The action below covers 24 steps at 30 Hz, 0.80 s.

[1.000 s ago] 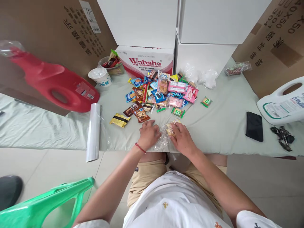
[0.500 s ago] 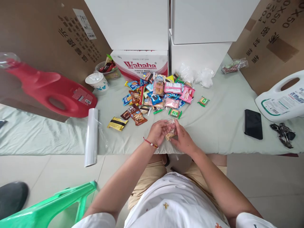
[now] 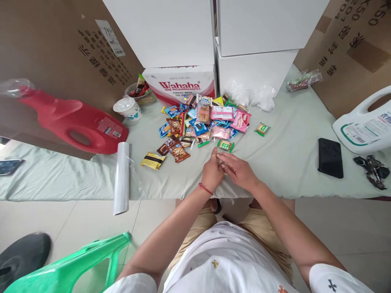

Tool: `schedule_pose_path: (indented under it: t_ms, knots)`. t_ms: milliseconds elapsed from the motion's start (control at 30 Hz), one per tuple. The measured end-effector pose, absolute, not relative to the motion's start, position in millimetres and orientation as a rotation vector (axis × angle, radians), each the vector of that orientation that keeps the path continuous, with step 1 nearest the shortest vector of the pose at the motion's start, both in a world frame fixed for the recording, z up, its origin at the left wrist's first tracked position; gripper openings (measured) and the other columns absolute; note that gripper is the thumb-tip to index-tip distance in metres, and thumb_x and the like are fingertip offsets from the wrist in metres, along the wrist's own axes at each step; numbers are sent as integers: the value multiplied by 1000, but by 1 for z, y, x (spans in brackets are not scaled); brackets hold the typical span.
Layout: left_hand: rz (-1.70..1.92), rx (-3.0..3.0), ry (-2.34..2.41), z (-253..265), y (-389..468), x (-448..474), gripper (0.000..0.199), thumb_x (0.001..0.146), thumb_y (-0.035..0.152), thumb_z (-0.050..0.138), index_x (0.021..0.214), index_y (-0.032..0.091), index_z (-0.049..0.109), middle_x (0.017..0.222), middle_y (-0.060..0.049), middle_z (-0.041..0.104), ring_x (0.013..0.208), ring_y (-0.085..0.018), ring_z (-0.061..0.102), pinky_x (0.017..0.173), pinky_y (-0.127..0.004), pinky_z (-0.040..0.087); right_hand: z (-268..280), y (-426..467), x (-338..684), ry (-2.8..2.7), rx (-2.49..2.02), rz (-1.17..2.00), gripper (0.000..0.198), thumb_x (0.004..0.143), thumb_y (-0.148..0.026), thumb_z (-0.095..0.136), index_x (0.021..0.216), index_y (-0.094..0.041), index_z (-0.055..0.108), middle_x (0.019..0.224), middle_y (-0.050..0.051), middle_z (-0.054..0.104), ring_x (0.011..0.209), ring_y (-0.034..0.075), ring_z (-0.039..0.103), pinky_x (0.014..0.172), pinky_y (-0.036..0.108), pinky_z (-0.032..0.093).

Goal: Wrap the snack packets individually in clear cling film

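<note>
The left hand (image 3: 213, 172) has shifted against the right hand (image 3: 241, 171) — both part-closed on a packet (image 3: 219, 161), mostly hidden, perhaps clear-wrapped.

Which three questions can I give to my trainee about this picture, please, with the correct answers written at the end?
1. Where are the left hand and the right hand, compared with the snack pile?
A. behind it
B. left of it
C. on its near side, toward the person

2. True or false: the roll of clear plastic sticks out past the front edge of the cloth-covered table.

3. Fill in: the large red word on the box behind the snack pile is ____.

Key: 1. C; 2. true; 3. Wahaha
</note>
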State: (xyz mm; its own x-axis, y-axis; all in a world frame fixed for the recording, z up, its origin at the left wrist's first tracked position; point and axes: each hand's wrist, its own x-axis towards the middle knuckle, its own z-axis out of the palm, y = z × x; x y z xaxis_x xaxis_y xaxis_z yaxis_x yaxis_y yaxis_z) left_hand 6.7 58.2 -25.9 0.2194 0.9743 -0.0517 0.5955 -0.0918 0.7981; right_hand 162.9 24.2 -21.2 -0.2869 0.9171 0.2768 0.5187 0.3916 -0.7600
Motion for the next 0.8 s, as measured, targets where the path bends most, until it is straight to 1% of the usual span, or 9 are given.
schedule_pose_path:
  t_ms: [67,133,233,300,467,600,667,733,800]
  knots:
    - [686,1786,1533,-26,57,7,83,80,14,60,158,12,31,133,-17,66,113,-28,68,97,-41,55,-32,31,165,-1968,-1229,752,40,105,-36,41,134,-25,67,142,8,63,135,22,57,115,44,46]
    - [724,1883,1557,-25,52,5,80,82,21,66,155,11,36,139,-20,61,121,-29,64,101,-41,53,-43,33,169,-1932,-1232,775,41,105,-36,41,131,-23,69,139,10,65,133,22,58,115,44,45]
    - [683,2162,1514,-26,43,-9,56,90,34,67,143,22,54,142,-13,58,126,-28,60,103,-40,52,-53,31,175,-1858,-1244,787,40,103,-35,45,134,-24,67,143,10,63,135,22,57,116,45,44]
    - [582,2292,1465,-29,41,-21,45,94,43,63,136,27,61,141,-9,59,124,-27,60,102,-38,52,-54,30,177,-1833,-1254,825,39,102,-33,47,134,-26,67,144,8,62,136,22,56,117,45,43]
    - [337,2407,1414,-40,52,-38,61,95,60,54,148,30,49,144,-10,53,117,-25,65,87,-32,55,-44,34,176,-1871,-1307,905,41,101,-34,47,136,-24,66,147,8,59,136,21,55,116,41,43]
    - [153,2473,1429,-38,58,-33,68,94,61,54,152,27,42,143,-12,51,111,-27,66,78,-33,56,-32,39,170,-2182,-1504,822,67,92,-41,64,154,-23,45,164,10,36,136,30,55,105,44,51]
    - [104,2460,1443,-35,60,-30,68,94,58,55,152,24,41,143,-14,50,108,-28,67,78,-36,57,-26,42,166,-2301,-1577,779,76,90,-41,68,158,-23,38,167,11,30,133,32,56,100,42,53]
    - [104,2417,1428,-32,62,-31,70,91,53,62,151,24,41,142,-14,50,106,-29,67,81,-40,58,-18,42,162,-2358,-1637,747,75,91,-40,66,158,-24,37,166,10,31,130,31,58,96,40,54]
    - [190,2378,1316,-29,61,-38,80,85,47,71,153,24,37,145,-15,46,116,-32,63,90,-43,57,-9,36,161,-2388,-1734,675,69,93,-38,64,155,-23,40,164,11,35,123,30,62,91,38,54]
